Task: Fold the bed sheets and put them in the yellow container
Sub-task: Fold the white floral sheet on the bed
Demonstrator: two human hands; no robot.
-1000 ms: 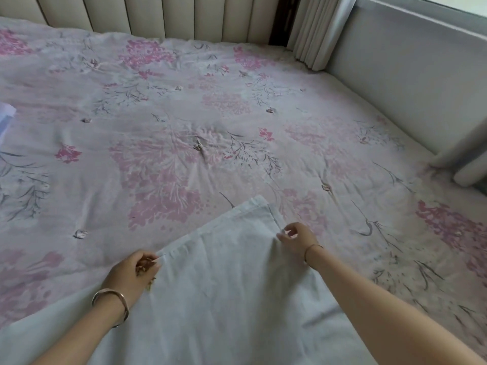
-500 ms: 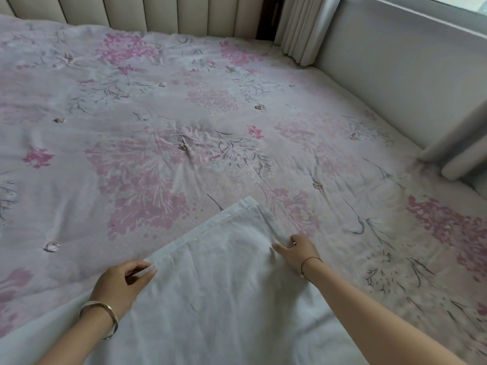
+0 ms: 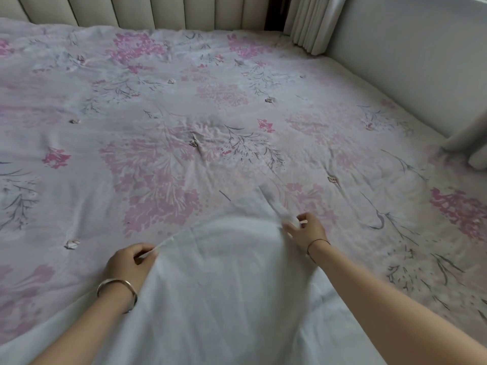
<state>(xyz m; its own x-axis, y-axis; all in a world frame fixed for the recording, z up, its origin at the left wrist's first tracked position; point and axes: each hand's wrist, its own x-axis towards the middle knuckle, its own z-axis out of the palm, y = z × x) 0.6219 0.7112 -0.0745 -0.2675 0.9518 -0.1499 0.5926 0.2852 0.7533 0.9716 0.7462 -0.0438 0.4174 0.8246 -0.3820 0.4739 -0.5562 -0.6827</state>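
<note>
Here, my left hand (image 3: 130, 262) and right hand (image 3: 307, 230) each pinch the far edge of the pale bed sheet (image 3: 224, 285), fingers curled onto the cloth; the sheet lies bulged between them on the floral bedspread (image 3: 184, 114).

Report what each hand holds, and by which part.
Both pinch the white sheet at its far edge: left hand on the left stretch, right hand by the bunched corner.
</note>
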